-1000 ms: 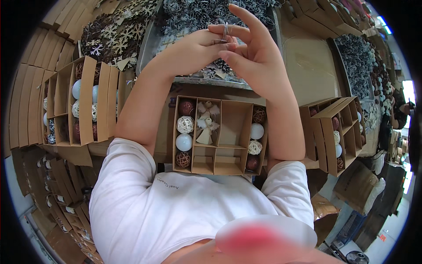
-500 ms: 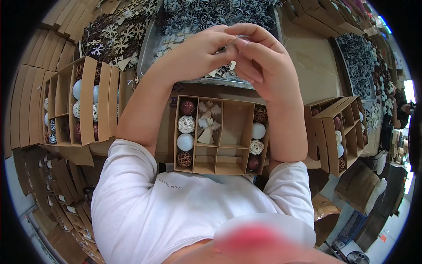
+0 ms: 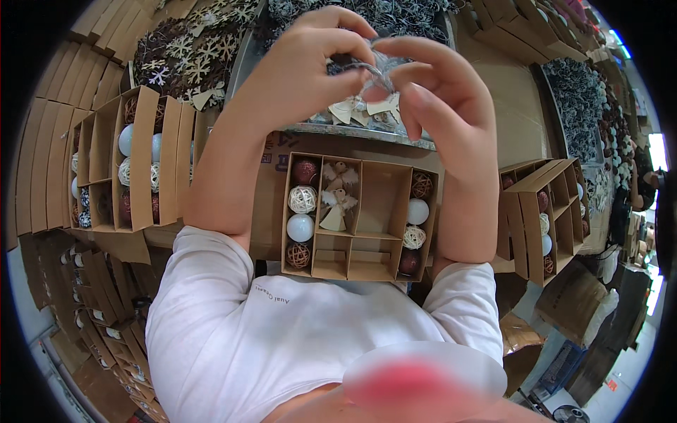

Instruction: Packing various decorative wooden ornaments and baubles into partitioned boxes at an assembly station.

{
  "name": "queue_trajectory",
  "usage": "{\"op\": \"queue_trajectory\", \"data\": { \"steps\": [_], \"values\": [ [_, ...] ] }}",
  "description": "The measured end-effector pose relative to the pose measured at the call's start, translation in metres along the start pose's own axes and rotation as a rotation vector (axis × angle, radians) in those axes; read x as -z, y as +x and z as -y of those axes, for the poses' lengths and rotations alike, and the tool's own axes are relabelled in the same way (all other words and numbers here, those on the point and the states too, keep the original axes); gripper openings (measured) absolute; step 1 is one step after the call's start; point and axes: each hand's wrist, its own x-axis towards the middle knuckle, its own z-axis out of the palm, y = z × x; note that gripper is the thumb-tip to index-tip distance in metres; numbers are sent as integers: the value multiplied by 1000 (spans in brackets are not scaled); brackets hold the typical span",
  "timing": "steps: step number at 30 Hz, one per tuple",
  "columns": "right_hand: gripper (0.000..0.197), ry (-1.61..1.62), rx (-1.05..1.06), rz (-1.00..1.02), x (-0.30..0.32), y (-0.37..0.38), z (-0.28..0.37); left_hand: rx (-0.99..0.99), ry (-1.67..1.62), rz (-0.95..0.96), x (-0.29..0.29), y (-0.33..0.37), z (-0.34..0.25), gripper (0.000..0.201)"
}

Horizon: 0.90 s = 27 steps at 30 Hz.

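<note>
Both my hands are raised above a metal tray (image 3: pixel 352 130) and meet around a thin grey cord (image 3: pixel 374 70), partly looped and blurred. My left hand (image 3: pixel 321 63) has curled fingers, with the cord running from its fingertips. My right hand (image 3: pixel 444 92) bends its fingers around the cord's other end; whether anything hangs from it is hidden. Below, close to my chest, lies a divided cardboard box (image 3: pixel 381 245). Its left column has a dark red glitter ball (image 3: pixel 305 172), white balls and a brown wicker ball (image 3: pixel 297 255); similar balls fill the right column. Angel ornaments (image 3: pixel 339 204) lie between.
Frosted pinecones (image 3: pixel 324 21) and pale wooden pieces (image 3: pixel 384 106) fill the tray. Wooden snowflakes (image 3: pixel 197 53) are heaped at its left. Partly filled boxes stand left (image 3: pixel 102 169) and right (image 3: pixel 557 204). Another tray of pinecones (image 3: pixel 575 99) sits far right.
My hands have moved slightly apart from a close pinch, and the grey cord now shows between them. The left hand rose a little. The divided box shifted slightly right in view.
</note>
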Motion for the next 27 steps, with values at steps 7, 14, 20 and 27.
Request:
{"op": "queue_trajectory", "data": {
  "steps": [7,14,20,27],
  "values": [
    [40,-1034,493,-181,4,6,-6,-66,205,-50,7,7,-29,9],
    [38,-756,701,54,-1,1,9,-49,-155,28,-1,-2,-25,17],
    [44,-1387,778,-263,16,13,-8,-27,177,-90,-7,2,-23,14],
    [60,-566,601,176,6,2,4,-47,-408,214,3,-7,-17,17]
  ]
}}
